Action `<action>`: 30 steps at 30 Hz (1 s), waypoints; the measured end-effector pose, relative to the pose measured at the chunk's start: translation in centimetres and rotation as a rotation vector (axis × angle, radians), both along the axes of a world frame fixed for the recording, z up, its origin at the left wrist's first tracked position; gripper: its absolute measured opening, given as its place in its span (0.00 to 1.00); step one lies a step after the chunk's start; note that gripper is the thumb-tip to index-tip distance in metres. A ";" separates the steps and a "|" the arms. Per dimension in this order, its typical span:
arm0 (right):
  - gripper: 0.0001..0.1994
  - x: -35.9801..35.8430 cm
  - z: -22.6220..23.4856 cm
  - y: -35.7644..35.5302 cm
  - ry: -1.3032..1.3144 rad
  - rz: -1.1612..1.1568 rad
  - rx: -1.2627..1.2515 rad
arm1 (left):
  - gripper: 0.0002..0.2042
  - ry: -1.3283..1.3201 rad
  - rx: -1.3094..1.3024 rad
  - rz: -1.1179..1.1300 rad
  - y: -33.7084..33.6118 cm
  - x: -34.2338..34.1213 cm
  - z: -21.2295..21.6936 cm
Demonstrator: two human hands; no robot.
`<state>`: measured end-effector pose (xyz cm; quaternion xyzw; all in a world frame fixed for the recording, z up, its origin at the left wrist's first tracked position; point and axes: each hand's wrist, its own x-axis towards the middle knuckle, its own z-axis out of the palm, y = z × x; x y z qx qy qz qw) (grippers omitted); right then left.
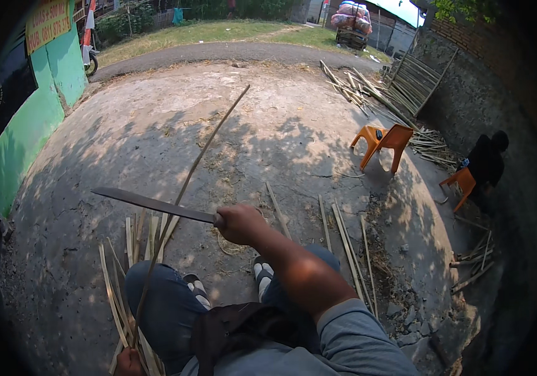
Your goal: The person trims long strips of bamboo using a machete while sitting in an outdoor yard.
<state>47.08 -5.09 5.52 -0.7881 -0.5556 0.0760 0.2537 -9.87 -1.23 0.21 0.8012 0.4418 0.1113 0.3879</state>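
My right hand (pixel 241 224) is closed round the handle of a machete (pixel 146 202), held out in front of me with its long dark blade pointing left. A long, thin bamboo strip (pixel 203 151) slants from beside my left knee toward the far middle of the yard. At the bottom edge my left hand (pixel 129 363), partly cut off by the frame, grips the near end of that strip. The blade crosses the strip about midway; whether they touch I cannot tell. Pale split bamboo pieces (pixel 110 282) lie beside and under my left leg.
More bamboo strips (pixel 347 247) lie right of my knees. An orange plastic chair (pixel 384 145) with a small dark object stands farther right, near a bamboo pile (pixel 369 94). A person in dark clothes (pixel 488 160) sits by the right wall. Rubble (pixel 409 319) edges the concrete.
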 end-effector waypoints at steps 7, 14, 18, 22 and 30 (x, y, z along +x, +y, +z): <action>0.06 -2.1 2.3 0.5 -0.153 0.218 -0.167 | 0.23 0.055 0.010 0.079 0.1 1.6 2.0; 0.12 4.0 -0.6 0.4 0.189 -0.160 0.052 | 0.24 0.110 0.077 0.056 0.4 2.6 2.1; 0.11 2.7 0.1 0.1 0.130 -0.151 0.085 | 0.23 0.091 0.123 0.018 0.3 2.5 1.6; 0.11 0.1 1.7 0.0 0.019 0.097 -0.097 | 0.25 0.077 0.130 0.035 0.5 1.6 0.0; 0.09 3.7 0.0 0.8 -0.060 -0.076 0.012 | 0.29 0.046 0.225 0.024 0.7 1.8 0.0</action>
